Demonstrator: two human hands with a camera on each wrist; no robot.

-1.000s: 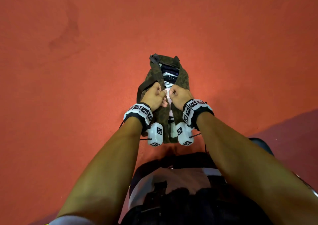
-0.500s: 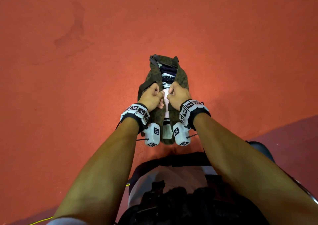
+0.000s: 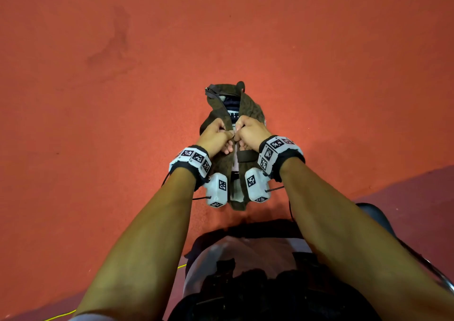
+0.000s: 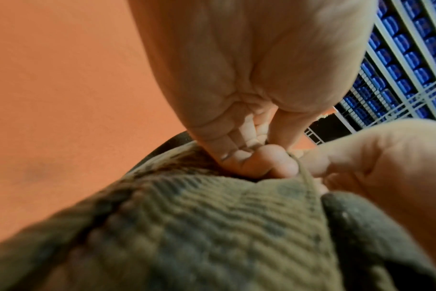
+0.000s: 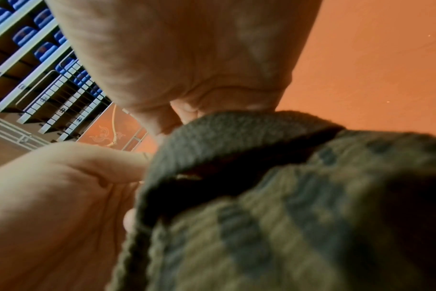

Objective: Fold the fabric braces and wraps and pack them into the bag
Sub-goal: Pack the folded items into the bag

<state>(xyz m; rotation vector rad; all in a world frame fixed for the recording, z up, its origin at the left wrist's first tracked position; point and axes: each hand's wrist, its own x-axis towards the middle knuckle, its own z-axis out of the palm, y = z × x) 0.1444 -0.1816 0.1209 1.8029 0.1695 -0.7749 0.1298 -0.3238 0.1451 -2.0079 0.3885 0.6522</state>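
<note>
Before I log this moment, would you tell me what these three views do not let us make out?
- Bag contents: the head view shows only a dark and white sliver through the narrow opening; the flaps cover the rest.
- Zipper position: hidden behind the left hand and right hand, both gripping the bag's edges.
- Near end of the bag: covered by the wrist cameras.
- Wrist views: fabric is too close and blurred; fingertips are buried in it.

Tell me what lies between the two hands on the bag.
In the head view, left hand and right hand nearly touch; only the bag opening's narrow seam lies between them.
</note>
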